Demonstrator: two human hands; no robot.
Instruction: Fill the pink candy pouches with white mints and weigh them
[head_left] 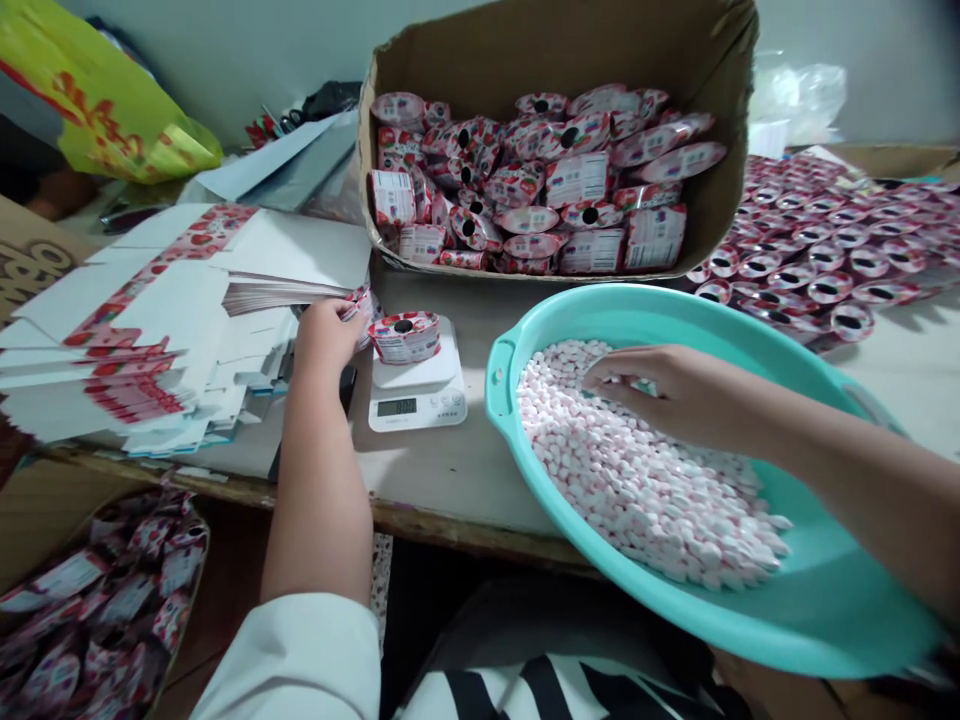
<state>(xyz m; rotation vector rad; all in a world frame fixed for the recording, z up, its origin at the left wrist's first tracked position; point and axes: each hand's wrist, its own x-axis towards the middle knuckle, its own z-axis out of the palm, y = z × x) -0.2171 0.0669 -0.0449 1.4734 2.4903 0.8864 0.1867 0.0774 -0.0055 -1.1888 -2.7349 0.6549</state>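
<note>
My left hand point(328, 335) is closed on a small red-and-pink printed carton point(366, 305), partly hidden by the fingers. Just right of it, another printed carton point(405, 340) with a dark oval hole in its top rests on a white digital scale point(418, 408). My right hand point(637, 385) reaches into a large turquoise basin point(592, 310). Its fingers are curled together among small white-and-pink candies point(645, 500), with a few appearing between thumb and fingers; the fingertips are partly hidden.
Behind the scale stands a cardboard box point(555, 50) of filled cartons. Many open cartons point(825, 250) stand upright at right. Flat carton blanks point(150, 300) are stacked at left, beneath a yellow bag point(112, 110). Another box of cartons point(105, 600) sits below the table edge.
</note>
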